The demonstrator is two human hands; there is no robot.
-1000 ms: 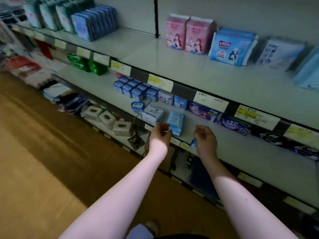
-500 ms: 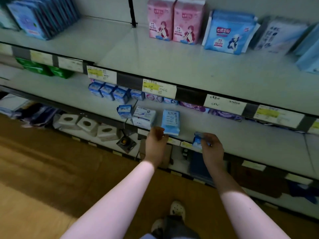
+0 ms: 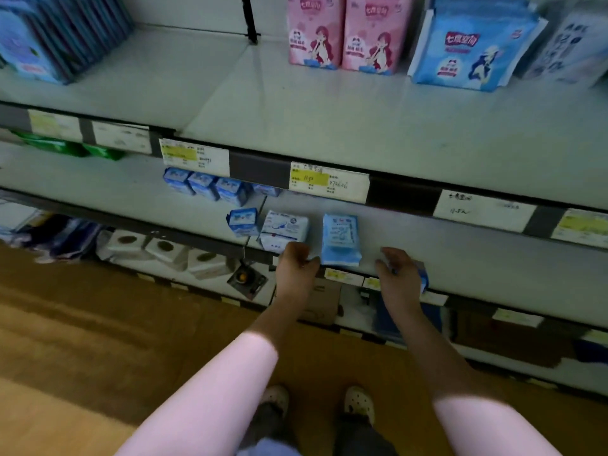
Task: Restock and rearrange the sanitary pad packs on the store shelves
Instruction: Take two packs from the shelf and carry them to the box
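Both hands had kept to the front edge of the middle shelf [image 3: 477, 258] since 0.5 s earlier, though the view had closed in. 2 pale shoes [image 3: 360, 401] stood at 6 o'clock. The left hand [image 3: 297, 269] hung knuckles-up, fingers curled beside the light blue pack's [image 3: 340, 240] near-left corner; whether it gripped was unclear. At that pack's 3 o'clock, the right hand [image 3: 399, 278] clasped a small blue pack [image 3: 423, 278]. A white pack [image 3: 286, 227] lay at 9 o'clock. Beyond, a price tag [image 3: 329, 181] read "11.5". Farthest, at 12 o'clock, stood 2 pink packs [image 3: 316, 31] and a blue pack [image 3: 473, 44] marked 七度空间.
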